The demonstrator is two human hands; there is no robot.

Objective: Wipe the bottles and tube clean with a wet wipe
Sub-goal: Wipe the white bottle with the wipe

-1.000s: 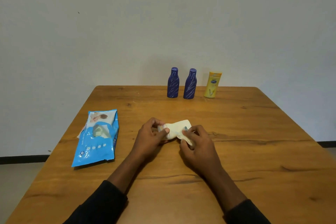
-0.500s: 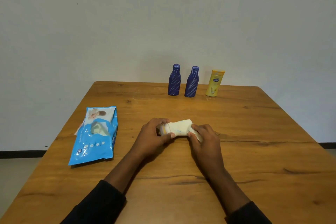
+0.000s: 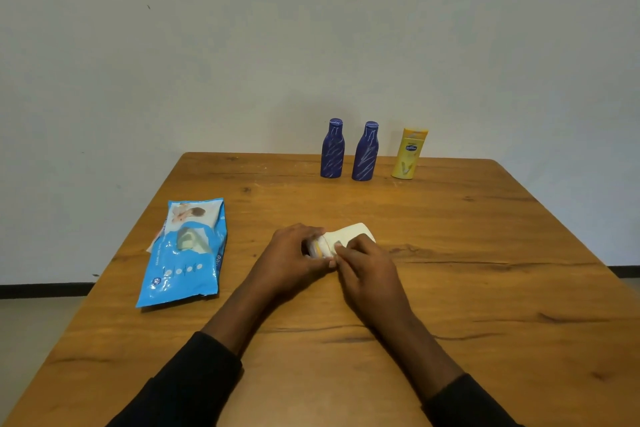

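A cream tube (image 3: pixel 353 234) lies on the wooden table (image 3: pixel 485 253) at the middle. My left hand (image 3: pixel 294 260) grips its cap end, where an orange band shows. My right hand (image 3: pixel 367 270) presses a white wet wipe (image 3: pixel 329 246) around the tube near the cap, fingers curled on it. Two blue bottles (image 3: pixel 331 149) (image 3: pixel 365 152) and a yellow bottle (image 3: pixel 408 154) stand upright at the table's far edge.
A blue pack of wet wipes (image 3: pixel 183 253) lies flat to the left of my hands. A pale wall stands right behind the table's far edge. The floor shows past the left and right edges.
My right hand has slid the wipe along the tube from its far end toward the cap. My left hand has kept its hold on the cap end.
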